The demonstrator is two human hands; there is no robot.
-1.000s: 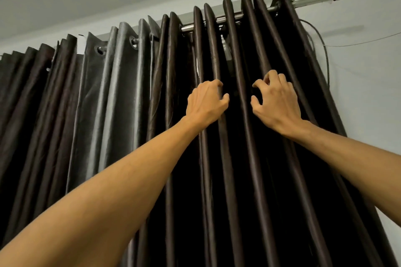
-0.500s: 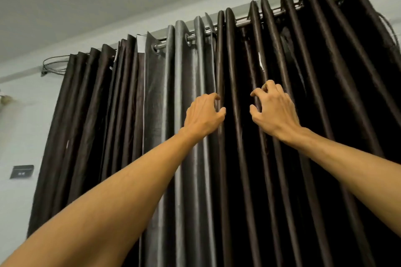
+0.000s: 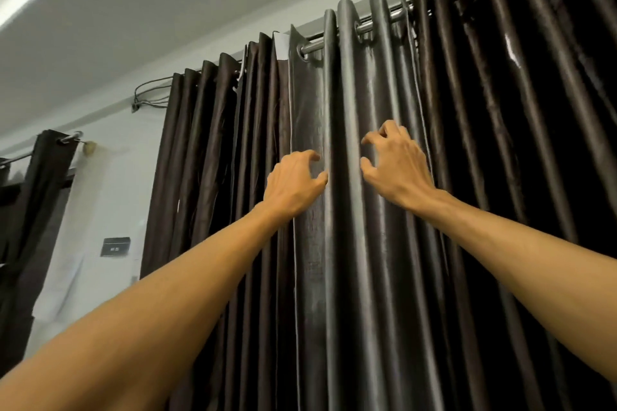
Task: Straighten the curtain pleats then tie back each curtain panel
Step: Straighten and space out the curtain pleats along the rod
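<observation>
A dark brown eyelet curtain (image 3: pixel 500 143) hangs in deep pleats from a metal rod (image 3: pixel 314 45). In the middle, a panel edge shows a shiny grey face (image 3: pixel 310 103); a second brown panel (image 3: pixel 200 177) hangs to its left. Both my arms reach up to it. My left hand (image 3: pixel 293 183) curls its thumb and fingers against the left side of one raised pleat (image 3: pixel 347 210). My right hand (image 3: pixel 397 167) hooks curled fingers into the fold on that pleat's right side. The fingertips are partly hidden in the folds.
A pale wall lies left of the curtain with a dark switch plate (image 3: pixel 115 246) and looped cables (image 3: pixel 150 93) near the rod's end. Another dark curtain (image 3: pixel 33 193) hangs on its own rod at the far left. The ceiling is close above.
Both hands have shifted left along the curtain, from the dark pleats onto the shiny grey pleats by the panel edge. The view has swung left, showing the wall and the far-left curtain.
</observation>
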